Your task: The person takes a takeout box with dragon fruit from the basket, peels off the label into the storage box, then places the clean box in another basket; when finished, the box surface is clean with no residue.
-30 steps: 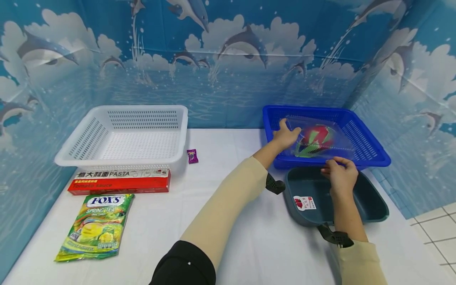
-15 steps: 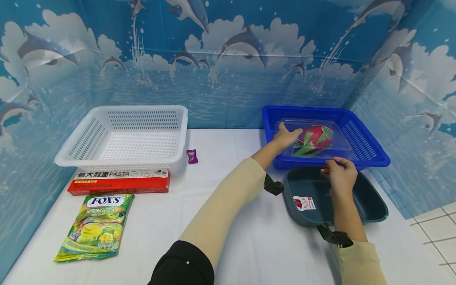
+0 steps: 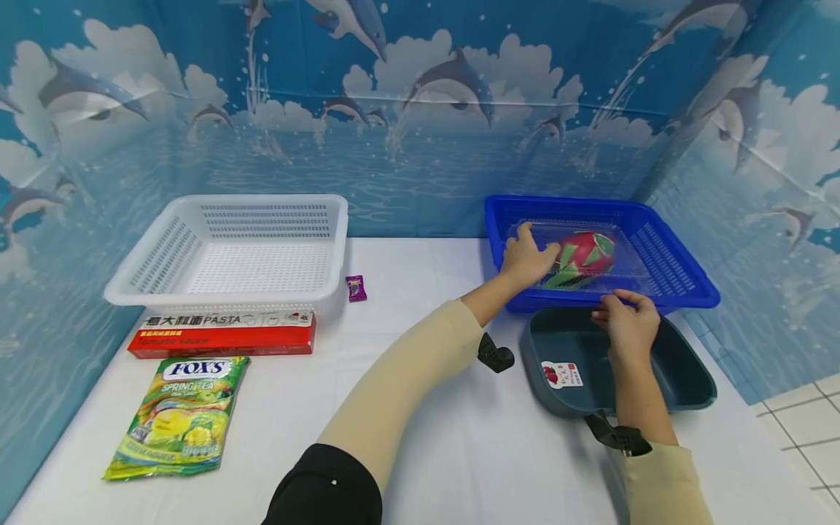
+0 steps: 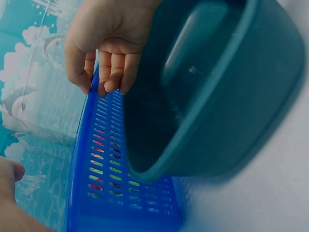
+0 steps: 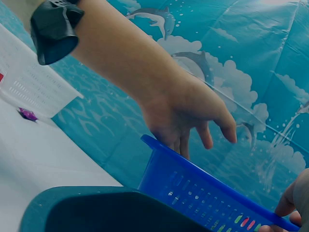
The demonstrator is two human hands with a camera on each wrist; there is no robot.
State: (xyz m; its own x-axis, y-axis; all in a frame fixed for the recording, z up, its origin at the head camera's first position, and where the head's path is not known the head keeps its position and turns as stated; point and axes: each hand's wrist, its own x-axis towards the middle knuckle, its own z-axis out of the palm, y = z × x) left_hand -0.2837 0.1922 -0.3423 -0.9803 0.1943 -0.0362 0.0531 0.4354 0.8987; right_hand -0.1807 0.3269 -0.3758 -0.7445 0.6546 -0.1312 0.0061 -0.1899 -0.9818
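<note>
A red and green dragon fruit shows through a clear plastic box in the blue basket; I cannot tell whether the fruit lies inside or beneath the box. My left hand is over the basket's left side, thumb spread beside the box. From the right wrist view, that hand reaches down past the rim. At the basket's front rim is my right hand, above the dark green basin. Its fingers hang loosely bent at the rim in the left wrist view.
A white basket stands at the back left. Before it lie a red pasta box and a green Fox's candy bag. Beside it is a small purple candy. A dolphin-print curtain hangs behind the table.
The clear box has settled lower and flatter in the blue basket. My left hand has shifted slightly, its forearm swinging a little to the left. The right hand has stayed in place.
</note>
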